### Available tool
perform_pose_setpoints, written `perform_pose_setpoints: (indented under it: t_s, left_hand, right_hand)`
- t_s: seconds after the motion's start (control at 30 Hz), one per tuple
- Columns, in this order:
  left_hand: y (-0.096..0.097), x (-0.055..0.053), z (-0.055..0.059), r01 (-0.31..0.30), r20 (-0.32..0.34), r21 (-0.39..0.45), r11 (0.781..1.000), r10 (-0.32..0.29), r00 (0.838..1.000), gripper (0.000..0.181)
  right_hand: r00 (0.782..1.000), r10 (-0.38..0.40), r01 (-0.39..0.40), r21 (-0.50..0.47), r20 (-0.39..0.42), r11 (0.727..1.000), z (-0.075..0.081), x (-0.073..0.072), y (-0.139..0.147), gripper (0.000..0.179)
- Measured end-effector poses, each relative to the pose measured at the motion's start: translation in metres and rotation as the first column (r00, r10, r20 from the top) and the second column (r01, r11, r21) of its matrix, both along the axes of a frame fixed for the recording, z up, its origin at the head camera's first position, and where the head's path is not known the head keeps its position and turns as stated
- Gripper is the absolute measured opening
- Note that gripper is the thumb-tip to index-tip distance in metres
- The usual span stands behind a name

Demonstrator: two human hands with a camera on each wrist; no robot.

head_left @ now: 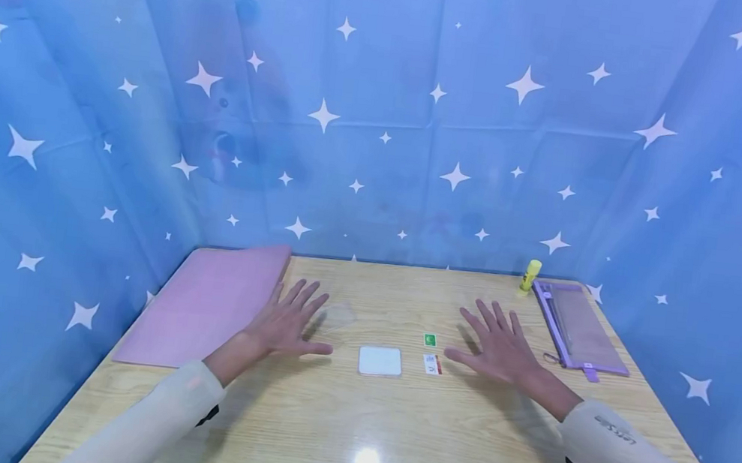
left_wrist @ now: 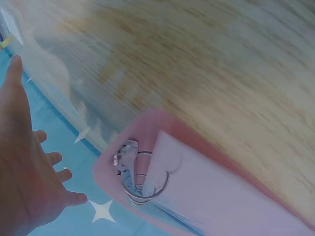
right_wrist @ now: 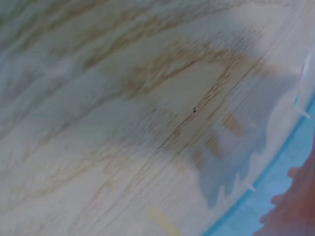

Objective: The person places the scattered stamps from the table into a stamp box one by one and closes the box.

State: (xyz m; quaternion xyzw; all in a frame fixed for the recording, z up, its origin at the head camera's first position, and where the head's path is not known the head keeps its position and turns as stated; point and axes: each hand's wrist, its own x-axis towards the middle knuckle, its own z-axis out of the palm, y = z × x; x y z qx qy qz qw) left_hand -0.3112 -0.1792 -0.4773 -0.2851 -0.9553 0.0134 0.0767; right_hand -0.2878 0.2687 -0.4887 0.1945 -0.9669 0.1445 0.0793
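My left hand (head_left: 286, 328) is held with fingers spread beside the pink folder (head_left: 199, 311), holding nothing. Close to its fingertips lies a clear, see-through sheet (head_left: 339, 316). A white rectangular card (head_left: 380, 361) with rounded corners and a clear border lies between the two hands. My right hand (head_left: 501, 353), also spread and holding nothing, is nearest to a small green square piece (head_left: 430, 340) and a small white piece with a red edge (head_left: 432, 365). In the left wrist view, a metal ring clip (left_wrist: 129, 162) shows at the folder's end. Shadows of both hands fall on the table.
A purple-edged zip pouch (head_left: 594, 334) with a ring and thin items inside lies at the right of the wooden table (head_left: 295, 435). Beside it stands a yellow glue stick (head_left: 530, 275). Blue star-patterned curtains (head_left: 378, 164) close off the back and sides.
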Motion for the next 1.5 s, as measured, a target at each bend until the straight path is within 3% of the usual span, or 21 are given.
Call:
perform_pose_setpoints:
  t_s: [0.27,0.5,1.2,1.5]
  left_hand:
    - [0.010,0.007,0.010,0.030,0.052,-0.002,1.000,-0.030,0.998,0.105]
    - [0.025,0.014,0.014,0.078,0.069,-0.016,0.997,-0.076,0.995,0.097]
    - [0.043,0.026,0.004,0.190,0.075,0.046,0.981,-0.193,0.978,0.082]
    - [0.056,0.025,0.005,0.232,0.063,0.043,0.972,-0.234,0.970,0.076]
  right_hand:
    - [1.000,0.021,-0.021,0.009,-0.009,1.000,0.006,0.004,-0.009,0.093]
    - [0.995,0.066,-0.065,0.017,-0.072,0.998,0.009,0.012,-0.022,0.090]
    - [0.985,0.153,-0.153,-0.001,-0.085,0.988,0.002,0.028,-0.038,0.077]
    - [0.977,0.203,-0.207,-0.046,-0.066,0.977,0.002,0.027,-0.041,0.057]
